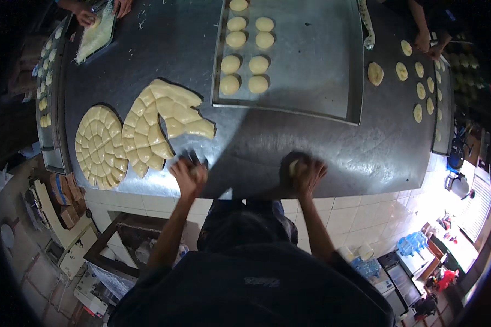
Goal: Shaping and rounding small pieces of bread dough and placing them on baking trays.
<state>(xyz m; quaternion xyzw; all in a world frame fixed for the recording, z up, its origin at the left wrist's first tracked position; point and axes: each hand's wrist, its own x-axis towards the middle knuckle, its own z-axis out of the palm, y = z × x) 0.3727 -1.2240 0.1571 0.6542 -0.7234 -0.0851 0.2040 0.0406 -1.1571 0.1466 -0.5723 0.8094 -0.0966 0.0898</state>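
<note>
Dark shirt (pixel 245 289), blurred left hand (pixel 190 177), right hand (pixel 311 175) at pale, part-hidden dough (pixel 294 168)

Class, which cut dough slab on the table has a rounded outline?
The leftmost slab; the cut dough beside it, nearer the left hand, is ragged and gapped.

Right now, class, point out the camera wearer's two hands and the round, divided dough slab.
Left hand (pixel 189 177), head view: back of the hand.
Right hand (pixel 308 174), head view: back of the hand.
Round, divided dough slab (pixel 100 143), head view: middle of its top.
</note>
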